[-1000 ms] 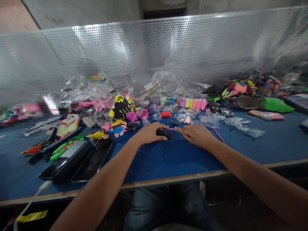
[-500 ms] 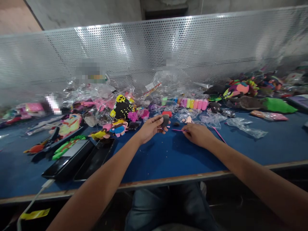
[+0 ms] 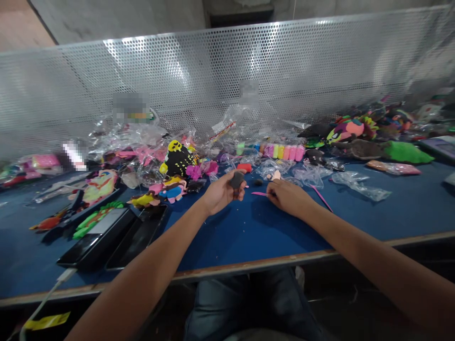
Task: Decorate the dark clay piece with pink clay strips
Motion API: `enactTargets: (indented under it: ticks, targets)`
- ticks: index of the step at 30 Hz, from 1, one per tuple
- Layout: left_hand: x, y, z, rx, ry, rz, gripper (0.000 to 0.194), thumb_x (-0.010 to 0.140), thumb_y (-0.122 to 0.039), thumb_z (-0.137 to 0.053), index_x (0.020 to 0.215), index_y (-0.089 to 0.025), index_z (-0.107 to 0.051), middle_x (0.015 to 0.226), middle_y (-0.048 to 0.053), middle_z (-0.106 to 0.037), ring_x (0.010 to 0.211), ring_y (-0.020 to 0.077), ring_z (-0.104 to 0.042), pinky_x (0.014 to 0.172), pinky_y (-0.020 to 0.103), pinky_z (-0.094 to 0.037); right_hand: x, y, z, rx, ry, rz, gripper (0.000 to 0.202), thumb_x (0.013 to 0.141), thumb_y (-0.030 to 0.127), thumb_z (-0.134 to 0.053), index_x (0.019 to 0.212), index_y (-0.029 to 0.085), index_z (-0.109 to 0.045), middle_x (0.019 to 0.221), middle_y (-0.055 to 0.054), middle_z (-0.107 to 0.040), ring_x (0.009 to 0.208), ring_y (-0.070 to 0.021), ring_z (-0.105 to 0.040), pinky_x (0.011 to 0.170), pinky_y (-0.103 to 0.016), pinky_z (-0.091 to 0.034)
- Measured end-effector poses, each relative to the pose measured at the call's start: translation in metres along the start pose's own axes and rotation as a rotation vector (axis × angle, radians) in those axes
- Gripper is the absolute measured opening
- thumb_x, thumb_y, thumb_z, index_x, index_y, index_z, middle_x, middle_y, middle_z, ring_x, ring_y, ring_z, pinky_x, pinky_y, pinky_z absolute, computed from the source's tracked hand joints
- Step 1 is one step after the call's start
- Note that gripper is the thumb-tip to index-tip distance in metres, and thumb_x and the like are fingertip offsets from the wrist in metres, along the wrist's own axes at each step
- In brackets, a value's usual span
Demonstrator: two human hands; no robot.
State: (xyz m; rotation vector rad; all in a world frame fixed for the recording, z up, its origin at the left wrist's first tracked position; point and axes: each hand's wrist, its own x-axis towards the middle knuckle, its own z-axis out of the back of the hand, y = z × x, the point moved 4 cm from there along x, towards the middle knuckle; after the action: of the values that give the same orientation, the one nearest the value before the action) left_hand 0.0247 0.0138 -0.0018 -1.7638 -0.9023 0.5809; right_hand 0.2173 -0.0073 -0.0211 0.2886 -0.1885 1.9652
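Observation:
My left hand (image 3: 220, 193) is closed around a dark grey lump of modelling clay (image 3: 236, 179), raised a little above the blue table. To its right, my right hand (image 3: 286, 195) grips a pink modelling tool (image 3: 259, 193), whose flat blade points left toward the clay without touching it. Between the hands, a smaller dark clay piece (image 3: 258, 182) lies on the table. Just beyond the right hand's fingers is a pale peach clay piece (image 3: 276, 175). A red clay piece (image 3: 244, 167) lies behind the left hand.
A second pink tool (image 3: 322, 199) lies right of my right hand. Clay sticks in several colours (image 3: 284, 152), plastic bags (image 3: 360, 184) and clay figures (image 3: 177, 160) line the back before a perforated metal panel (image 3: 220, 71). Phone-like devices (image 3: 97, 239) rest at the left front.
The clay in my left hand has turned so a rounder face shows. The pink tool has rolled in my right hand, its blade now showing broader. The view has shifted slightly.

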Motion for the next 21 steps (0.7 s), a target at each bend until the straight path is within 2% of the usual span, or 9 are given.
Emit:
enactTargets:
  ticks: [4, 9, 14, 19, 21]
  targets:
    - [0.0007, 0.0018, 0.0012, -0.005, 0.006, 0.018, 0.034, 0.087, -0.050, -0.053, 0.103, -0.021, -0.055, 0.073, -0.002, -0.050, 0.058, 0.0108, -0.049, 0.060, 0.027, -0.043, 0.0001, -0.0017, -0.0012, -0.031, 0.054, -0.098, 0.018, 0.096, 0.028, -0.047, 0.098, 0.016, -0.060, 0.100, -0.010, -0.067, 0.089, -0.0235, -0.065, 0.069, -0.029, -0.044]
    - [-0.0008, 0.0026, -0.0003, -0.006, 0.028, 0.043, 0.039, 0.085, -0.055, -0.055, 0.106, -0.022, -0.055, 0.078, -0.001, -0.050, 0.060, 0.0108, -0.049, 0.061, 0.027, -0.043, -0.0008, -0.0018, -0.0063, -0.030, 0.103, -0.076, 0.019, 0.098, 0.026, -0.044, 0.098, 0.014, -0.058, 0.103, -0.012, -0.067, 0.093, -0.0245, -0.066, 0.072, -0.030, -0.044]
    - [-0.0016, 0.0021, -0.0009, 0.064, 0.004, 0.006, 0.036, 0.084, -0.046, -0.062, 0.109, -0.021, -0.058, 0.079, -0.001, -0.049, 0.061, 0.0091, -0.048, 0.061, 0.026, -0.041, -0.0009, -0.0015, -0.0052, -0.028, 0.087, -0.079, 0.020, 0.099, 0.023, -0.040, 0.097, 0.013, -0.058, 0.102, -0.015, -0.068, 0.095, -0.0259, -0.066, 0.073, -0.031, -0.043]
    - [-0.0004, 0.0050, 0.0011, 0.107, -0.014, 0.022, 0.042, 0.086, -0.052, -0.056, 0.111, -0.018, -0.059, 0.078, -0.001, -0.049, 0.060, 0.0090, -0.047, 0.060, 0.026, -0.041, -0.0011, -0.0023, 0.0001, 0.073, 0.104, -0.161, 0.020, 0.099, 0.022, -0.035, 0.104, 0.014, -0.052, 0.082, -0.010, -0.070, 0.073, -0.0229, -0.067, 0.058, -0.028, -0.036]
    - [-0.0003, 0.0056, 0.0004, 0.118, 0.004, 0.034, 0.046, 0.086, -0.055, -0.054, 0.112, -0.018, -0.059, 0.077, -0.001, -0.047, 0.059, 0.0085, -0.045, 0.060, 0.026, -0.040, -0.0015, -0.0023, 0.0025, 0.171, 0.054, -0.163, 0.017, 0.099, 0.020, -0.034, 0.104, 0.017, -0.050, 0.078, -0.007, -0.069, 0.068, -0.0209, -0.065, 0.056, -0.026, -0.034]
